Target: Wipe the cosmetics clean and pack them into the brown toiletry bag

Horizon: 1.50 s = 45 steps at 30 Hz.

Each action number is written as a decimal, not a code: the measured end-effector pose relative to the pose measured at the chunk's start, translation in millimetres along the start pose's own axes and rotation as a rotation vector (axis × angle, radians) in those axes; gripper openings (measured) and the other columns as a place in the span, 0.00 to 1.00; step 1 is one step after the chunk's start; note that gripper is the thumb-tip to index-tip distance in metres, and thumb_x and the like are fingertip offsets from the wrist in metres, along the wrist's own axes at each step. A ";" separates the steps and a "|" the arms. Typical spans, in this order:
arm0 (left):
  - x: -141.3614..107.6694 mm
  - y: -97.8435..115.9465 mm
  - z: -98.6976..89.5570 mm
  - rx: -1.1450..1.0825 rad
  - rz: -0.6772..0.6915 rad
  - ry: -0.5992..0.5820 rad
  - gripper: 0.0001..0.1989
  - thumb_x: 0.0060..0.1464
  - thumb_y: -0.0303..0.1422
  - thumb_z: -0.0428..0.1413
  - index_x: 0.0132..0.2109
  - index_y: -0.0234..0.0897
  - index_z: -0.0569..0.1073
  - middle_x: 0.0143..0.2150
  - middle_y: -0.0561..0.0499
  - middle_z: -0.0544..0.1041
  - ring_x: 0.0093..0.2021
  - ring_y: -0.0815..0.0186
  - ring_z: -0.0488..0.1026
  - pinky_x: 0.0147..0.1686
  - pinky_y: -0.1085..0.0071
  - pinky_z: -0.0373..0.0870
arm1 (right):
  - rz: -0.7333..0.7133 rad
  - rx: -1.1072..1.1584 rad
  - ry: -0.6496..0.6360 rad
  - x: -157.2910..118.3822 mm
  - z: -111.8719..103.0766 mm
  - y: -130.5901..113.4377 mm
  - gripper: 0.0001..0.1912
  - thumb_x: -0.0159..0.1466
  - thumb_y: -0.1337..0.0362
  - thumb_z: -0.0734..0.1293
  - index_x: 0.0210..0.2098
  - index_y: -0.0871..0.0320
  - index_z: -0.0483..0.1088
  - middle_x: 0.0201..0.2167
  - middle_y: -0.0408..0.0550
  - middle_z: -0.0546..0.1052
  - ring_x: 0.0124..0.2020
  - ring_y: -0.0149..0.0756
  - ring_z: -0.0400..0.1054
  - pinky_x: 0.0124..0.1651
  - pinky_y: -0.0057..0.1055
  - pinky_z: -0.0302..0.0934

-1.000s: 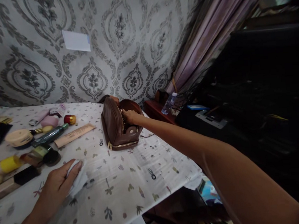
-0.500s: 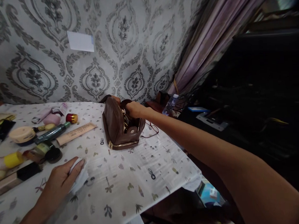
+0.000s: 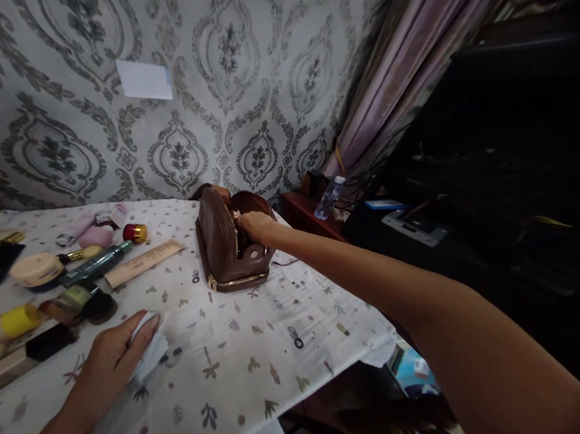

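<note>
"Now, where is the brown zippered cosmetic bag [image 3: 217,238]?"
"On the patterned surface [image 3: 235,377], open; right hand [image 3: 257,227] inside, grip indeterminable. Left hand's [image 3: 109,356] grip clasps white tissue [image 3: 154,355]."

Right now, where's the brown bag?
In the head view, the brown bag sits just left of centre on the tablecloth, near the wall. The right hand is in its open top; the beige tube lies left of it.

Head camera: looks from head height | faces forward and down | reaches across worktop [image 3: 240,364] to patterned wall [image 3: 231,50] | sits near, above worktop
</note>
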<state>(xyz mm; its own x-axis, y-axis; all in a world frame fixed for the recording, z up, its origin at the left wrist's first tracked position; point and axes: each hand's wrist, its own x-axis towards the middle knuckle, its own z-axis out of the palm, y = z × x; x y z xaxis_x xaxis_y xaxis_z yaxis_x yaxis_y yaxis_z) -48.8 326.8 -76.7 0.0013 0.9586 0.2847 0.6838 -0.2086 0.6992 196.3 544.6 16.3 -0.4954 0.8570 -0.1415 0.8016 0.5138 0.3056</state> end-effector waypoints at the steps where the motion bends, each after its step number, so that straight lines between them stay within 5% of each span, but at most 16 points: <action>1: -0.2 -0.5 0.3 0.001 -0.001 -0.003 0.23 0.60 0.51 0.47 0.24 0.40 0.61 0.20 0.57 0.61 0.21 0.69 0.62 0.22 0.76 0.60 | 0.004 -0.004 -0.004 1.1 0.5 -0.1 0.18 0.68 0.74 0.58 0.54 0.68 0.71 0.50 0.68 0.77 0.55 0.49 0.73 0.51 0.36 0.68; 11: 0.9 -4.4 1.2 0.016 -0.013 -0.026 0.24 0.59 0.52 0.46 0.24 0.40 0.61 0.20 0.57 0.61 0.21 0.69 0.63 0.23 0.75 0.61 | -0.004 -0.017 0.018 -7.0 -6.4 -5.6 0.19 0.68 0.75 0.57 0.55 0.70 0.71 0.49 0.70 0.77 0.53 0.51 0.74 0.50 0.38 0.69; 18: 1.1 -2.7 -0.2 0.014 -0.017 -0.021 0.23 0.60 0.51 0.46 0.25 0.40 0.61 0.21 0.57 0.59 0.22 0.70 0.61 0.23 0.75 0.60 | -0.136 -0.018 0.086 -55.9 -21.9 -3.6 0.14 0.69 0.72 0.58 0.45 0.65 0.75 0.42 0.63 0.80 0.47 0.49 0.76 0.47 0.36 0.65; 22: -0.3 -7.8 3.5 -0.009 0.004 -0.040 0.22 0.62 0.50 0.46 0.25 0.40 0.61 0.21 0.58 0.61 0.22 0.70 0.62 0.24 0.75 0.59 | -0.240 0.063 0.115 -101.8 2.6 -15.8 0.16 0.72 0.69 0.58 0.34 0.61 0.75 0.34 0.54 0.81 0.40 0.42 0.76 0.56 0.41 0.58; 27: -0.3 -14.4 7.8 0.012 0.013 -0.038 0.22 0.62 0.49 0.45 0.25 0.40 0.60 0.20 0.58 0.62 0.22 0.70 0.62 0.25 0.74 0.59 | -0.145 0.192 0.545 -139.7 56.7 -37.7 0.15 0.71 0.67 0.60 0.56 0.63 0.69 0.52 0.59 0.77 0.54 0.46 0.70 0.57 0.44 0.60; 31: 1.2 -14.4 9.2 0.038 0.005 -0.048 0.22 0.62 0.48 0.45 0.25 0.40 0.59 0.19 0.58 0.61 0.21 0.70 0.61 0.25 0.73 0.58 | -0.143 0.207 0.712 -141.9 76.1 -42.8 0.17 0.70 0.67 0.62 0.57 0.65 0.68 0.54 0.59 0.76 0.55 0.49 0.69 0.56 0.46 0.62; 39: 4.6 -12.4 7.5 -0.007 -0.050 0.003 0.14 0.63 0.42 0.45 0.33 0.39 0.65 0.26 0.56 0.67 0.29 0.67 0.67 0.32 0.72 0.60 | -0.319 0.426 1.006 -128.3 60.2 -73.1 0.10 0.68 0.69 0.63 0.47 0.62 0.72 0.48 0.58 0.77 0.52 0.49 0.70 0.54 0.49 0.65; 42: 5.9 -15.9 2.7 -0.037 -0.073 0.087 0.12 0.63 0.41 0.46 0.38 0.38 0.68 0.29 0.55 0.70 0.31 0.67 0.68 0.35 0.71 0.61 | -0.487 0.596 0.974 -119.5 59.2 -99.6 0.11 0.68 0.71 0.62 0.48 0.60 0.72 0.47 0.56 0.78 0.52 0.46 0.70 0.53 0.46 0.67; 45: 7.5 -18.6 -3.9 -0.050 -0.075 0.191 0.12 0.63 0.40 0.47 0.40 0.38 0.69 0.30 0.54 0.72 0.33 0.66 0.69 0.36 0.71 0.62 | -0.590 0.845 0.794 -103.7 61.9 -128.3 0.11 0.69 0.69 0.61 0.47 0.59 0.73 0.42 0.54 0.79 0.46 0.42 0.72 0.50 0.41 0.69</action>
<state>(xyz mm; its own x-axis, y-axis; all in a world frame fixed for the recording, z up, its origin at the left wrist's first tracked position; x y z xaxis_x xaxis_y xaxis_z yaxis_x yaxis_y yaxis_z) -64.3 337.1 -85.0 -0.1892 0.9188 0.3464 0.6399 -0.1522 0.7532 165.5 392.1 -66.5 -0.6717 0.3879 0.6311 0.2137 0.9172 -0.3362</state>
